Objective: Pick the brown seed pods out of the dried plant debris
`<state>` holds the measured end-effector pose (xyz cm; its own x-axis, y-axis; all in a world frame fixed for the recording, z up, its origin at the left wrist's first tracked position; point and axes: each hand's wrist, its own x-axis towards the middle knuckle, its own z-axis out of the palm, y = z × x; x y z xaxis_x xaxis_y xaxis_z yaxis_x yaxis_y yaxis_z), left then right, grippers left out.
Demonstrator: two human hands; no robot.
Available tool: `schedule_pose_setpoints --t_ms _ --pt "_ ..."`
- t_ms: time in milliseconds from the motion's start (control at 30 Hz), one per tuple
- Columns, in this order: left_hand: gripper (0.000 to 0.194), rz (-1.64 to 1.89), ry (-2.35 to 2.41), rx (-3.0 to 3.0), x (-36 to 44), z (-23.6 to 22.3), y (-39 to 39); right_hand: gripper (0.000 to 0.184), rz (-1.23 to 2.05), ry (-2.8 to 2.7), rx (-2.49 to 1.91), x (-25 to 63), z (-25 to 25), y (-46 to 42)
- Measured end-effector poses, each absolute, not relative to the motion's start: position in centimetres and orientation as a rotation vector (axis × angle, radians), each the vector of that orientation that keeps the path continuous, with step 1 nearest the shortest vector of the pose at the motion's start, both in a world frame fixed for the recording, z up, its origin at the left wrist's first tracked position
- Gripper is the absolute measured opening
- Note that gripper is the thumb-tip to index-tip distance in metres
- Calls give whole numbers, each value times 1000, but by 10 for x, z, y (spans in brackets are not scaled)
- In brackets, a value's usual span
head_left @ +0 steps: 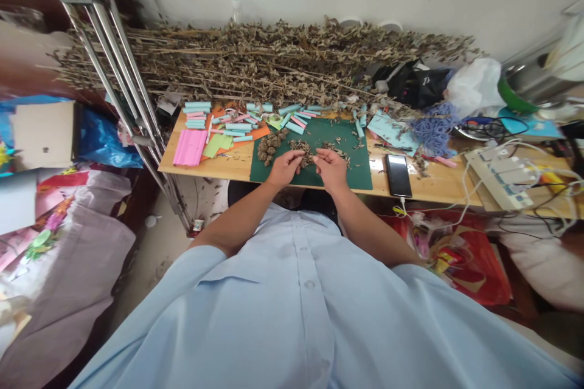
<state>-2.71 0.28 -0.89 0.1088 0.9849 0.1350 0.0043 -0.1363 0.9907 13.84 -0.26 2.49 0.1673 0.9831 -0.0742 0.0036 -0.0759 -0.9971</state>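
My left hand (285,169) and my right hand (331,168) are close together over the front of a green cutting mat (365,173). Both have their fingertips pinched on dried leaves (307,158), bits of which show in the narrow gap between them. How much each hand holds is too small to tell. Left of my left hand lies a cluster of dark brown, rounded clumps (269,146). Loose leaf crumbs (337,149) are scattered behind and beside my right hand.
Long dried leafy stalks (255,64) lie along the back against the wall. Rolled paper tubes (237,127) and pink paper (190,147) are on the left. A phone (398,175), purple yarn (435,127) and a power strip (497,176) sit right. Crutches (123,73) lean at the left.
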Motion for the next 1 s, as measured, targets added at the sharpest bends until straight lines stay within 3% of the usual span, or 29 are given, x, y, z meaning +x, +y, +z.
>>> schedule_pose_setpoints --t_ms 333,567,1000 --pt "29 1200 1096 1502 -30 8 -3 44 1095 -1243 -1387 130 33 -10" --pt "16 1198 1155 1637 -29 13 -5 37 1009 -1374 -1394 133 27 -11" --pt "12 1165 1167 1710 -26 14 -5 34 1001 -1262 -1419 137 25 -7"
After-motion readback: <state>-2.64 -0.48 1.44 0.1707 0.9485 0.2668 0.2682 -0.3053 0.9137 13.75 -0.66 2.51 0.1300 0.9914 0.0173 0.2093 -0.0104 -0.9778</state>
